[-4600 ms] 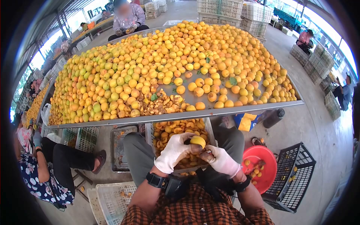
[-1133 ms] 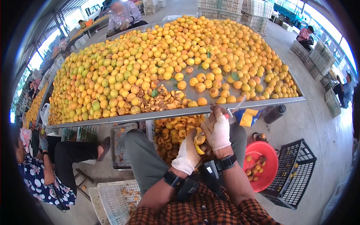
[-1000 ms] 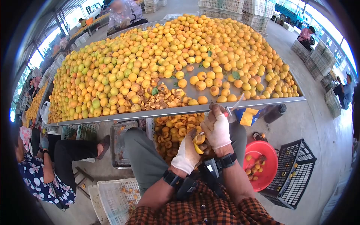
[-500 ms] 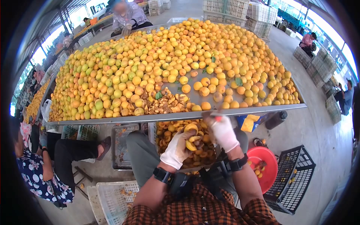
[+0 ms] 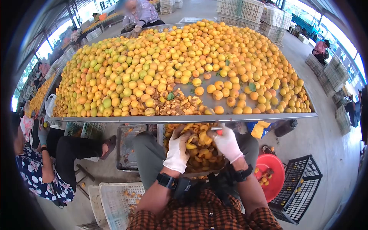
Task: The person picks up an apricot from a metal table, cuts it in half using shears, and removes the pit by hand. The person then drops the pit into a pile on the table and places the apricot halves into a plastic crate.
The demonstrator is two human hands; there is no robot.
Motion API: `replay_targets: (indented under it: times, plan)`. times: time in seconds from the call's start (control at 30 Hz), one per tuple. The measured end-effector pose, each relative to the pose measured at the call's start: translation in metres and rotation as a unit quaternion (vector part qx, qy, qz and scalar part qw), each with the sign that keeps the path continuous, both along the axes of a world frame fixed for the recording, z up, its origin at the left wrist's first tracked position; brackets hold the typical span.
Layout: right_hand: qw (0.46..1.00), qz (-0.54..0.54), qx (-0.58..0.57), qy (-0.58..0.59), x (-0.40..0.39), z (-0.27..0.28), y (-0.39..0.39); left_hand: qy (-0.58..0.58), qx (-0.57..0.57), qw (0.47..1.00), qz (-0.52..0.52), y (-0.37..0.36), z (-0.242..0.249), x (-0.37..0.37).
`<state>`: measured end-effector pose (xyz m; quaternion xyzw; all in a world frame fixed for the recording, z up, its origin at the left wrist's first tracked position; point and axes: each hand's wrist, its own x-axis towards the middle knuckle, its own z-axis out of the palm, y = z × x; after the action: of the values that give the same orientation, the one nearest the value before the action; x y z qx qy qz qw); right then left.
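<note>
My left hand point(image 5: 178, 150), in a whitish glove with bare fingertips, is over a crate of cut apricots point(image 5: 205, 159) between my knees. Its fingers are curled, with a yellow apricot half point(image 5: 190, 146) at their inner side; the grip is partly hidden. My right hand point(image 5: 227, 143), gloved likewise, is closed around a small knife point(image 5: 219, 132) with a red part showing; its blade is blurred. Just beyond both hands runs the metal rim of a table point(image 5: 184, 118) heaped with whole apricots point(image 5: 130, 73). A brown pile of apricot scraps point(image 5: 178, 104) lies near that rim.
A red basin point(image 5: 274, 174) with fruit pieces and a black crate point(image 5: 299, 189) stand at my right. White crates point(image 5: 120, 201) and a metal tray point(image 5: 128, 143) are at my left. One person point(image 5: 46, 165) sits at left, another point(image 5: 140, 15) across the table.
My left hand has moved slightly left and lower, and the split apricot it held up shows less now. My right hand has dropped a little with the knife. The view has shifted slightly.
</note>
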<state>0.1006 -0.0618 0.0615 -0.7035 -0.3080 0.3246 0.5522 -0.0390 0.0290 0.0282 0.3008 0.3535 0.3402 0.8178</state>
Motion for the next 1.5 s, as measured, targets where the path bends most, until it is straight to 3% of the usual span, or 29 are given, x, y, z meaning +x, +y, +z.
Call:
replay_targets:
  times: [0.07, 0.1, 0.17, 0.2, 0.27, 0.3, 0.43, 0.47, 0.53, 0.6, 0.67, 0.73, 0.8, 0.87, 0.93, 1.03, 1.07, 1.17, 1.2, 1.27, 1.3, 1.33, 1.4, 1.47, 1.5]
  plan:
    - [0.997, 0.064, -0.029, -0.011, -0.015, -0.002, -0.004, -0.013, 0.04, 0.999, 0.029, -0.002, -0.013, 0.01]
    - [0.975, 0.103, -0.117, 0.161, -0.02, 0.011, -0.011, -0.02, 0.09, 0.995, 0.044, -0.006, -0.009, 0.015]
    - [0.94, 0.059, -0.048, 0.332, -0.039, -0.001, -0.009, -0.022, 0.155, 0.986, 0.053, -0.015, 0.001, 0.021]
    - [0.909, 0.03, -0.027, 0.414, -0.043, 0.001, -0.009, -0.022, 0.155, 0.986, 0.052, -0.014, 0.001, 0.021]
    - [0.889, 0.04, -0.004, 0.455, -0.042, -0.011, -0.011, -0.143, 0.048, 0.988, 0.031, -0.009, 0.001, 0.02]
    - [0.868, 0.05, 0.017, 0.494, -0.04, -0.015, -0.011, -0.125, 0.049, 0.99, 0.037, -0.007, 0.004, 0.021]
    - [0.878, 0.009, 0.061, 0.474, -0.037, -0.009, -0.011, -0.141, -0.063, 0.986, 0.064, 0.017, 0.025, 0.024]
    - [0.878, 0.008, 0.064, 0.475, -0.035, -0.01, -0.012, -0.114, -0.052, 0.987, 0.096, 0.033, 0.028, 0.025]
    - [0.927, -0.006, -0.003, 0.375, -0.03, -0.011, -0.014, -0.071, 0.1, 0.987, 0.1, 0.062, 0.044, 0.025]
    - [0.943, -0.012, 0.001, 0.333, -0.03, -0.022, -0.015, 0.116, 0.321, 0.932, 0.121, 0.083, 0.053, 0.035]
    - [0.943, -0.058, 0.056, 0.324, -0.027, -0.028, -0.013, 0.156, 0.341, 0.919, 0.122, 0.101, 0.05, 0.051]
    - [0.942, -0.069, 0.082, 0.317, -0.02, -0.035, -0.017, 0.209, 0.381, 0.9, -0.017, 0.11, 0.049, 0.069]
    - [0.92, -0.058, 0.027, 0.387, -0.009, -0.028, -0.027, 0.326, 0.41, 0.846, -0.1, 0.113, 0.053, 0.097]
    - [0.923, -0.076, 0.042, 0.376, -0.006, -0.032, -0.031, 0.389, 0.425, 0.801, -0.162, 0.122, 0.048, 0.127]
    - [0.905, -0.109, 0.051, 0.409, -0.003, -0.036, -0.036, 0.406, 0.469, 0.772, -0.136, 0.136, 0.03, 0.146]
    - [0.895, -0.116, 0.045, 0.428, 0.005, -0.029, -0.042, 0.549, 0.519, 0.622, -0.205, 0.151, 0.027, 0.169]
    - [0.884, -0.114, 0.027, 0.452, 0.007, -0.027, -0.043, 0.548, 0.521, 0.62, -0.209, 0.152, 0.022, 0.174]
    - [0.898, -0.111, 0.034, 0.425, 0.013, -0.027, -0.039, 0.591, 0.547, 0.544, -0.235, 0.153, 0.022, 0.179]
    - [0.911, -0.113, 0.035, 0.395, 0.015, -0.027, -0.039, 0.591, 0.548, 0.544, -0.235, 0.151, 0.027, 0.175]
    - [0.927, -0.135, 0.082, 0.34, 0.021, -0.042, -0.034, 0.43, 0.457, 0.732, -0.264, 0.136, 0.049, 0.162]
    - [0.938, -0.155, 0.126, 0.284, 0.023, -0.046, -0.033, 0.347, 0.456, 0.769, -0.285, 0.122, 0.064, 0.149]
    - [0.936, -0.128, 0.112, 0.309, 0.031, -0.027, -0.038, 0.266, 0.445, 0.8, -0.302, 0.11, 0.071, 0.135]
    - [0.96, -0.119, 0.149, 0.207, 0.036, -0.015, -0.031, 0.145, 0.372, 0.848, -0.35, 0.079, 0.086, 0.107]
    - [0.961, -0.116, 0.187, 0.17, 0.03, 0.003, -0.021, 0.075, 0.351, 0.857, -0.371, 0.049, 0.093, 0.082]
    - [0.959, -0.114, 0.223, 0.135, 0.026, 0.01, -0.018, 0.011, 0.251, 0.9, -0.355, 0.036, 0.083, 0.073]
